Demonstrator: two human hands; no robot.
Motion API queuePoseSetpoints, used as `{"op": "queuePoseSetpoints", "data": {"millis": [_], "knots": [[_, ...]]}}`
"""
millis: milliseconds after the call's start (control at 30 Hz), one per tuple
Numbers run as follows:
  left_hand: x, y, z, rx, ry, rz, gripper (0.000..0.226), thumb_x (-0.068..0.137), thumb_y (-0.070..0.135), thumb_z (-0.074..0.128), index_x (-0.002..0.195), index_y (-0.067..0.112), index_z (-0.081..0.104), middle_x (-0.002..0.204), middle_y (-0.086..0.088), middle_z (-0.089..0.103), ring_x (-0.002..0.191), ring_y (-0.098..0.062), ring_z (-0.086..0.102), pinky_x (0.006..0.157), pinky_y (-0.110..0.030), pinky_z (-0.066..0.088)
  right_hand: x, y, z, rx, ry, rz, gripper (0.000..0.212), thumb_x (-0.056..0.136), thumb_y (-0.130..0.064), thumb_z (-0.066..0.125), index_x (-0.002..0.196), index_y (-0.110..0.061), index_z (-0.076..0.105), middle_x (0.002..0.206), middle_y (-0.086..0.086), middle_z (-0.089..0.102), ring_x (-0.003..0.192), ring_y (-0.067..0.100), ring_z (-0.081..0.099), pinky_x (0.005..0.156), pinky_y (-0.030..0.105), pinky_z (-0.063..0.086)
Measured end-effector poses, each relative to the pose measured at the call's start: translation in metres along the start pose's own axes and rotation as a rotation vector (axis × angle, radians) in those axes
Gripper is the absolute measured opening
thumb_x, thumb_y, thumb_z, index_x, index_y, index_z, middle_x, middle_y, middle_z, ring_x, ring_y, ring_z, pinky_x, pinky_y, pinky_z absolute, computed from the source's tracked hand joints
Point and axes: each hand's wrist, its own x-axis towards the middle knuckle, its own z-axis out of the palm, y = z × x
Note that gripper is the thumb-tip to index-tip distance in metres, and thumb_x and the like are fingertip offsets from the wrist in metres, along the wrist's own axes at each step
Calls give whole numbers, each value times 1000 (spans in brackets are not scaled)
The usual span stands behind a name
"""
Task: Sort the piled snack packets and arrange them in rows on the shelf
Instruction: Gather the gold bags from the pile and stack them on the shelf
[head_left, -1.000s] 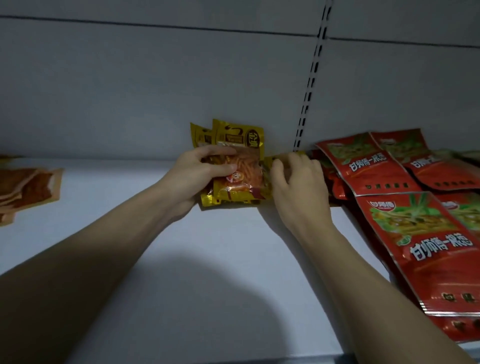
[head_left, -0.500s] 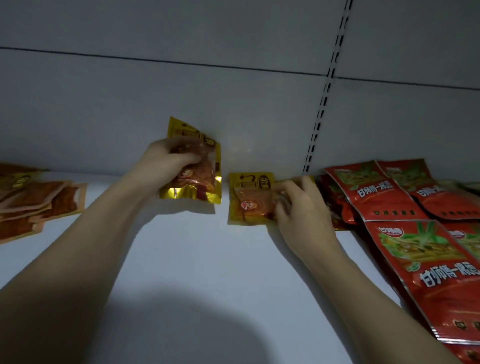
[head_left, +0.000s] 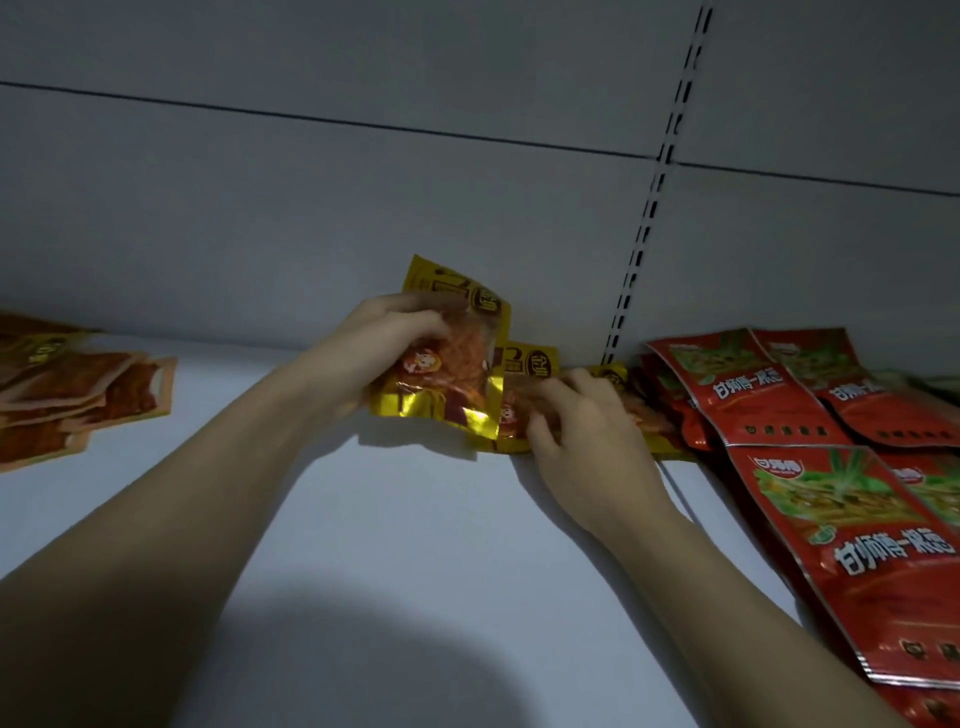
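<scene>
My left hand (head_left: 387, 343) grips a small stack of yellow snack packets (head_left: 452, 374), held tilted just above the white shelf (head_left: 405, 545) near the back wall. Right beside it, my right hand (head_left: 576, 431) pinches another yellow packet (head_left: 524, 364) that lies flat on the shelf; my fingers cover most of it. One more yellow packet (head_left: 649, 421) lies partly under my right hand, against the red ones.
Large red snack packets (head_left: 852, 530) lie in overlapping rows along the right side. Orange-brown packets (head_left: 88, 395) lie fanned out at the far left. A slotted upright (head_left: 649, 208) runs up the grey back wall.
My left hand has carried its yellow packets back to the right, beside the packet under my right hand. The right hand has stayed on that packet.
</scene>
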Motion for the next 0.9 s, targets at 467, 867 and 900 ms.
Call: {"op": "queuePoseSetpoints", "data": {"millis": [467, 867, 900], "knots": [[-1, -22, 24, 60, -200, -72, 32, 95, 2, 59, 113, 25, 73, 112, -9, 72, 86, -22, 75, 66, -30, 60, -6, 15, -13, -88, -95, 320, 22, 95, -15, 50, 109, -9, 66, 111, 9, 65, 104, 29, 57, 83, 32, 45], [-1, -24, 25, 73, -191, -25, 28, 95, 6, 61, 113, 24, 73, 110, -8, 72, 91, -29, 75, 74, -38, 62, -6, 22, -9, 51, -65, 290, 45, 86, -4, 45, 120, -24, 68, 129, -3, 61, 120, 28, 49, 95, 42, 47], [-2, -24, 25, 83, -223, -25, 28, 95, 7, 61, 113, 24, 73, 110, -7, 72, 92, -28, 74, 75, -38, 63, -6, 22, -7, 27, -103, 304, 43, 90, -7, 45, 124, -25, 66, 133, -4, 59, 124, 28, 46, 98, 40, 44]]}}
